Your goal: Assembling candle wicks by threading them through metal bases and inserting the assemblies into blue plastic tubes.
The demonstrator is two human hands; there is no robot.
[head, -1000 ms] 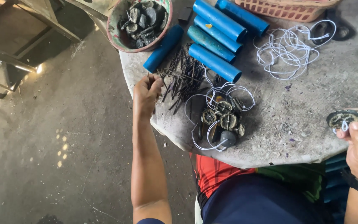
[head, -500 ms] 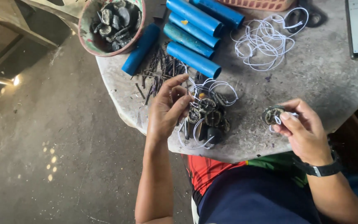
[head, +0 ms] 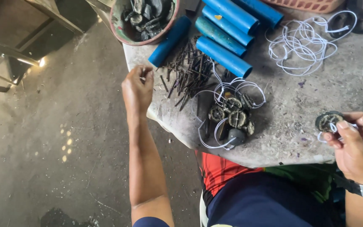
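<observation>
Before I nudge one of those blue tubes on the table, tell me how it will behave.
The blue tubes are smooth round cylinders lying on their sides, so one would probably roll if pushed across its length. They look like rigid plastic pipe, likely stiff and light for their size. Packed side by side, a nudged one would likely bump its neighbour or the dark nails beside them.

The bowl (head: 144, 20) sits at the tabletop's (head: 290, 113) far left corner, with shells (head: 148, 14) in it. Right of the bowl lie the tubes (head: 225, 33), side by side, and behind them at the far edge is the basket (head: 305, 5). The nails (head: 188, 73) lie in a heap in front of the tubes. Nearer the front edge sits a cluster of discs (head: 232, 117) tangled in wire (head: 240, 90). Loose wire loops (head: 305, 44) lie right of the tubes. The left hand (head: 137, 88) is at the left edge, beside the nails; the right hand (head: 353, 145) holds a disc (head: 327, 122) at the front right.
</observation>
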